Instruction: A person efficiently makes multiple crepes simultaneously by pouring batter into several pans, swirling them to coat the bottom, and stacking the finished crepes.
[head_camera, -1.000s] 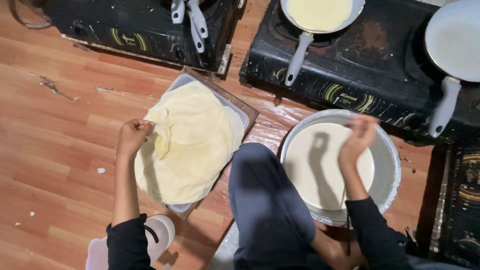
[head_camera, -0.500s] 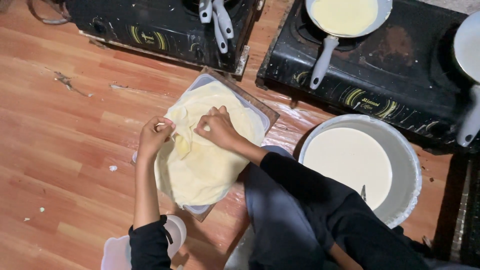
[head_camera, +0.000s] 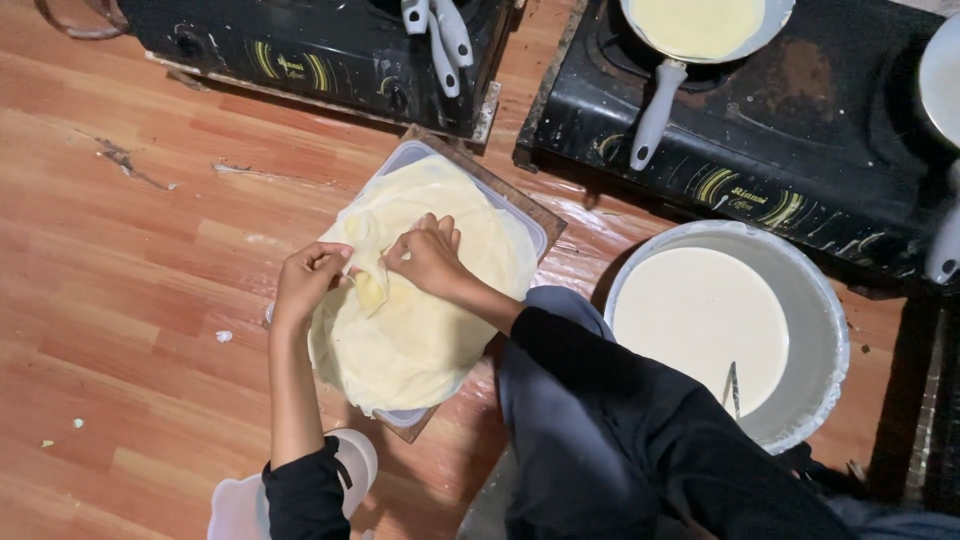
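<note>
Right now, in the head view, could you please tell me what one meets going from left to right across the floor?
Left hand → right hand, both on the stack of thin crepes → bowl of batter.

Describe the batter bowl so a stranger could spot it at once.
Start at the black stove on the right, with the grey-handled pan. Just below it on the wooden floor sits a big round white bowl. Only it holds smooth pale liquid batter, not stacked crepes.
</note>
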